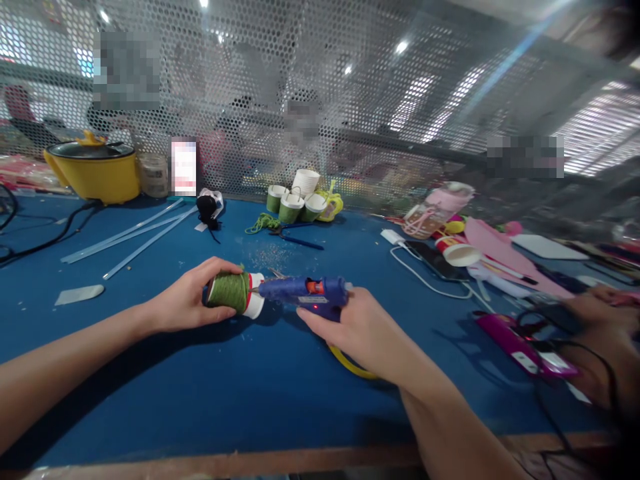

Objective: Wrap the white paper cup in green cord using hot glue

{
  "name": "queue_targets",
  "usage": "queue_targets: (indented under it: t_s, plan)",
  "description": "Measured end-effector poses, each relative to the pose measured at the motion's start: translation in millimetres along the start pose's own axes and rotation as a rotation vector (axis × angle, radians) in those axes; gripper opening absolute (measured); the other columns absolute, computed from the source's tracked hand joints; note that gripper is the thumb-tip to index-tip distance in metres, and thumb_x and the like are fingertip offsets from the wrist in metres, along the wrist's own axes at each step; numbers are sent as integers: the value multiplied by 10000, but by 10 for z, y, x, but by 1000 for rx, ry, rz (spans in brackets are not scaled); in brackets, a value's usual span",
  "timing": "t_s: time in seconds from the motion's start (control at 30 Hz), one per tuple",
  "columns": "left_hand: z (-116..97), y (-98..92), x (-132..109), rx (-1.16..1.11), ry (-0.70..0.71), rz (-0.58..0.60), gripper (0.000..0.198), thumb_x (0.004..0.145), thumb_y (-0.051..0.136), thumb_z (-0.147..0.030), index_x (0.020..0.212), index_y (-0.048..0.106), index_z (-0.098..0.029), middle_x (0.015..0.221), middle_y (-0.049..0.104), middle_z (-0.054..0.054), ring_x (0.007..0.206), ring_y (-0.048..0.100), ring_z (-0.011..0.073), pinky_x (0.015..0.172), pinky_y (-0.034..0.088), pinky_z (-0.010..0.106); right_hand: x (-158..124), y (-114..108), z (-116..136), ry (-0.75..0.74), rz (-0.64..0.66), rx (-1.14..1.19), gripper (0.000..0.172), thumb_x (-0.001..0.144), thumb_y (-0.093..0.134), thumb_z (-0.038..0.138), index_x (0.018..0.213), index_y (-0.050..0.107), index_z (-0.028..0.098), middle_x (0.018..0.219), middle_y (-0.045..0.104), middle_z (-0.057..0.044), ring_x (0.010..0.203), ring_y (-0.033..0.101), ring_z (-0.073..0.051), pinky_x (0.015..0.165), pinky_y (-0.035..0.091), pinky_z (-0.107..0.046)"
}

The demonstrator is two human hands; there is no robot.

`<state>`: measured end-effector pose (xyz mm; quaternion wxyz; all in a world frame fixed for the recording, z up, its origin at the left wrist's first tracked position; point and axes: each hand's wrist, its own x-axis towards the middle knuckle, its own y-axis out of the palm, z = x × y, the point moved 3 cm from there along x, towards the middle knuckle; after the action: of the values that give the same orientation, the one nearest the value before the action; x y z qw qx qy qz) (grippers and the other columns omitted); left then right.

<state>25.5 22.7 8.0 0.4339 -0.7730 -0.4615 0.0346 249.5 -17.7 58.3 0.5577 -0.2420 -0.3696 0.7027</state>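
Observation:
My left hand [193, 300] is wrapped round a small cup [256, 295] lying on its side, with green yarn [229, 293] wound about most of its body and a white and red band bare at one end. In my right hand [357, 327] is a blue glue gun [305, 292] with a small red light on its side. The gun's nozzle points left and meets the cup where yarn and bare band join; whether glue is coming out cannot be seen.
Green-wrapped cups [291, 208] and pliers [300, 241] stand or lie behind my hands. Glue sticks [135, 233] and a yellow pot [95, 172] are at the left. A phone [435, 260], a purple power strip [520, 343] and another person's hand [595, 307] are at the right.

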Motion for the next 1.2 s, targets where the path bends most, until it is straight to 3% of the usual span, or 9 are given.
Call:
queue_targets:
  t_s: [0.3,0.57,0.8,0.97,1.2]
  plan:
    - [-7,7,-16,-8,67,-2,444,720,638,-231,1122,453,-196,1106,528,80,997,543,218,861,449,334,83,-16,32,-29,-60,-15,127,721,550,247,615,531,181,508,486,27,438,386,-98,423,341,-228]
    - [-61,11,-8,-11,113,16,418,728,621,-189,1109,450,-190,1118,523,91,1031,532,222,890,434,345,33,-35,19,-10,-33,-17,190,731,539,267,559,506,194,395,369,59,385,317,-89,362,275,-220]
    - [-91,5,-16,7,142,18,409,723,611,-177,1101,454,-189,1126,516,106,1035,527,232,888,442,360,90,-26,30,-3,-66,-33,259,725,563,276,522,420,200,421,459,47,386,387,-88,395,335,-226]
    - [-99,6,-15,2,142,15,408,713,602,-167,1095,462,-192,1117,527,101,1030,535,232,893,444,368,41,-36,15,30,-38,3,240,726,558,295,549,423,205,418,436,56,362,356,-82,348,300,-219]
    - [-103,6,-21,16,177,22,410,722,594,-155,1105,449,-188,1139,505,115,1050,523,233,900,444,363,82,-31,40,83,-24,5,262,719,564,281,515,421,201,397,476,40,362,430,-97,388,352,-224]
